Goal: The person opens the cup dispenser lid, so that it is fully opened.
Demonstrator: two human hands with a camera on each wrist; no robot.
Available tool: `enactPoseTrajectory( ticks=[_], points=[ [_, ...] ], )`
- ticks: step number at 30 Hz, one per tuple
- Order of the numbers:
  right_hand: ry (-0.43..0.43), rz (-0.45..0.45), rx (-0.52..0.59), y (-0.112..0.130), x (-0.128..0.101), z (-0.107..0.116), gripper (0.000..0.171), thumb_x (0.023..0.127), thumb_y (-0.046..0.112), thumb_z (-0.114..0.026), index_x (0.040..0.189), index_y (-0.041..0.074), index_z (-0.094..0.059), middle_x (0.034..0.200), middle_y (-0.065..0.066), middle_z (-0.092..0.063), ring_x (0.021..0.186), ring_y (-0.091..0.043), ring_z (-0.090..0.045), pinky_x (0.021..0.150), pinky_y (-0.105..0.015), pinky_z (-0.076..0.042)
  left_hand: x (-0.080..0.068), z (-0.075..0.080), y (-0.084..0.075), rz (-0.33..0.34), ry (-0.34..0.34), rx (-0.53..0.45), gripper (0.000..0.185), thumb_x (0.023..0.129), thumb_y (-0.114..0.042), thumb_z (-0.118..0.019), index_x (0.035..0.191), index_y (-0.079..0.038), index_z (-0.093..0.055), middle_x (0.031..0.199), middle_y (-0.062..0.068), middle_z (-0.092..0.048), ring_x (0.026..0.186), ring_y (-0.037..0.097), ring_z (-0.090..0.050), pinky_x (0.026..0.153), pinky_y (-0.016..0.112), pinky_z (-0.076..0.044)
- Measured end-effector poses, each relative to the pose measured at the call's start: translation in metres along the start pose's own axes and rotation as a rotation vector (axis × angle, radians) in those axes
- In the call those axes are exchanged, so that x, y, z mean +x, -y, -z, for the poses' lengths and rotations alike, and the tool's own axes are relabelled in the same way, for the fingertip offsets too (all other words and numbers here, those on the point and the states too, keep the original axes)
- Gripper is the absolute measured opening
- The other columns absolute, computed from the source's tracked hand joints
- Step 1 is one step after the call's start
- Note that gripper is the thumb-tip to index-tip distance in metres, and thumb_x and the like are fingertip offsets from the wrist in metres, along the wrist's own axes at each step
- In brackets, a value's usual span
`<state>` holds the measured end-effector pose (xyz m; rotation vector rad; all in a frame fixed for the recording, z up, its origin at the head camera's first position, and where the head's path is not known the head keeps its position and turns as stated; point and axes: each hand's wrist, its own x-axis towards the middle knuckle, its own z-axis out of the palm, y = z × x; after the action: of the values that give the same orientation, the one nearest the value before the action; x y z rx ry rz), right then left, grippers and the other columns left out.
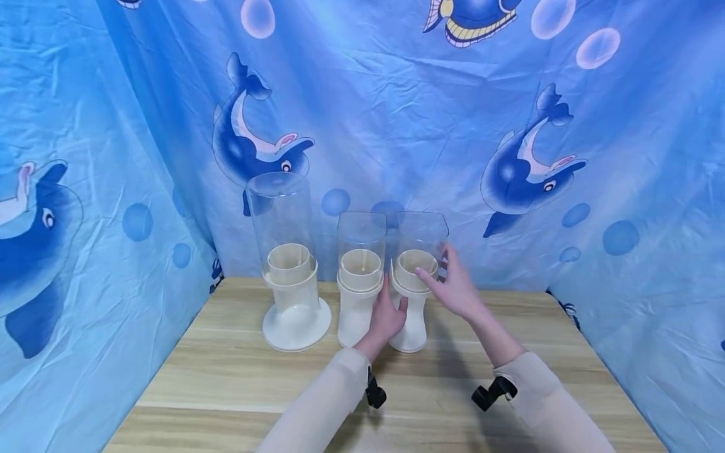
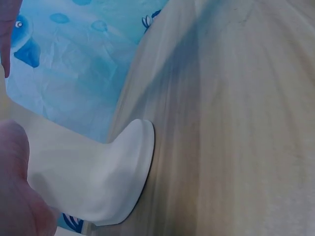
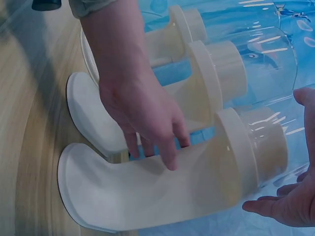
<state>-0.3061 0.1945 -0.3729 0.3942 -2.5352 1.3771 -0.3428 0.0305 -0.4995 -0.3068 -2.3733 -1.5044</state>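
Nearest the camera, we are seeing two pale sleeves (image 1: 317, 406), entering at seven and five o'clock, each carrying a small black device (image 1: 376, 393).

Right dispenser (image 1: 409, 333), white stand with clear cylinder: standing upright at one o'clock on the wooden table (image 1: 198, 352).
Left hand (image 1: 387, 318): its thumb is lying before that dispenser's stem, its fingers in the gap beside; whether they are clamping, we cannot tell. It is partly blocking our view of both stems.
Right hand (image 1: 457, 286): thumb and fingers are standing apart around the clear cylinder, the thumb crossing before the inner cup.

Middle dispenser (image 1: 352, 324): standing at twelve.
Left dispenser (image 1: 297, 321): standing at eleven, slightly apart.
Blue backdrop (image 1: 374, 126): hanging behind, showing printed dolphins, a fish and bubbles.
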Motion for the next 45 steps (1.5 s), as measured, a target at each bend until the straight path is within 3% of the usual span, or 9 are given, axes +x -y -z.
enactPoseTrajectory(
  ticks=[7, 12, 15, 22, 29, 34, 42, 45],
  points=[
    [-0.054, -0.041, 0.013, -0.004, -0.001, -0.011, 0.109, 0.092, 0.042, -0.083, 0.168, 0.010, -0.012, 0.174, -0.025, -0.025, 0.151, -0.054, -0.039, 0.118, -0.064, -0.045, 0.002, -0.005, 0.002, -0.064, -0.106, -0.004, 0.054, 0.100, -0.004, -0.060, 0.152, -0.002, -0.047, 0.150, 0.028, -0.058, 0.140, 0.049, -0.055, 0.118, 0.058, -0.048],
    [-0.074, -0.045, 0.032, -0.005, -0.007, -0.013, 0.109, 0.089, 0.039, -0.086, 0.167, 0.009, -0.016, 0.171, -0.026, -0.031, 0.148, -0.054, -0.043, 0.115, -0.063, -0.049, 0.001, -0.003, 0.001, -0.117, -0.216, -0.005, 0.025, 0.103, -0.002, -0.061, 0.128, -0.001, -0.065, 0.116, 0.019, -0.075, 0.114, 0.038, -0.072, 0.101, 0.050, -0.060],
    [-0.084, -0.037, 0.041, -0.004, -0.010, -0.011, 0.109, 0.087, 0.037, -0.088, 0.167, 0.011, -0.018, 0.168, -0.026, -0.034, 0.146, -0.053, -0.045, 0.112, -0.062, -0.052, 0.003, 0.001, -0.002, -0.120, -0.234, -0.041, 0.016, 0.104, -0.004, -0.063, 0.118, -0.001, -0.070, 0.108, 0.017, -0.077, 0.104, 0.035, -0.075, 0.094, 0.046, -0.062],
    [-0.076, -0.032, 0.033, 0.001, -0.018, 0.001, 0.111, 0.087, 0.038, -0.089, 0.168, 0.016, -0.016, 0.166, -0.025, -0.036, 0.146, -0.050, -0.046, 0.107, -0.060, -0.056, 0.003, 0.010, -0.011, -0.058, -0.123, -0.061, 0.028, 0.104, -0.004, -0.064, 0.130, 0.002, -0.071, 0.119, 0.023, -0.077, 0.112, 0.036, -0.076, 0.097, 0.040, -0.064],
    [-0.066, -0.019, 0.014, 0.014, -0.032, 0.022, 0.113, 0.088, 0.038, -0.088, 0.169, 0.022, -0.012, 0.167, -0.023, -0.037, 0.145, -0.049, -0.047, 0.106, -0.063, -0.055, 0.001, 0.020, -0.022, -0.125, -0.027, -0.104, 0.028, 0.100, -0.003, -0.069, 0.128, 0.003, -0.073, 0.113, 0.022, -0.079, 0.102, 0.034, -0.079, 0.090, 0.033, -0.066],
    [-0.039, -0.004, -0.009, 0.017, -0.045, 0.030, 0.114, 0.087, 0.037, -0.089, 0.169, 0.024, -0.012, 0.166, -0.021, -0.041, 0.145, -0.048, -0.048, 0.102, -0.063, -0.057, -0.011, 0.027, -0.025, -0.129, 0.049, -0.096, 0.028, 0.099, -0.002, -0.070, 0.127, 0.002, -0.074, 0.111, 0.020, -0.080, 0.100, 0.031, -0.081, 0.087, 0.028, -0.066],
    [-0.016, 0.038, 0.007, 0.024, -0.073, 0.037, 0.114, 0.087, 0.030, -0.089, 0.169, 0.027, -0.010, 0.160, -0.017, -0.045, 0.143, -0.048, -0.049, 0.098, -0.066, -0.058, -0.035, 0.039, -0.034, -0.131, 0.085, -0.127, 0.029, 0.098, -0.004, -0.072, 0.127, -0.001, -0.075, 0.115, 0.017, -0.080, 0.100, 0.028, -0.081, 0.084, 0.022, -0.064],
    [-0.013, 0.062, 0.014, 0.029, -0.082, 0.038, 0.115, 0.086, 0.025, -0.090, 0.169, 0.027, -0.011, 0.159, -0.017, -0.045, 0.141, -0.048, -0.051, 0.095, -0.061, -0.060, -0.044, 0.046, -0.037, -0.137, 0.109, -0.143, 0.029, 0.098, -0.004, -0.073, 0.126, -0.001, -0.075, 0.115, 0.017, -0.080, 0.100, 0.028, -0.081, 0.083, 0.021, -0.064]
  ],
)
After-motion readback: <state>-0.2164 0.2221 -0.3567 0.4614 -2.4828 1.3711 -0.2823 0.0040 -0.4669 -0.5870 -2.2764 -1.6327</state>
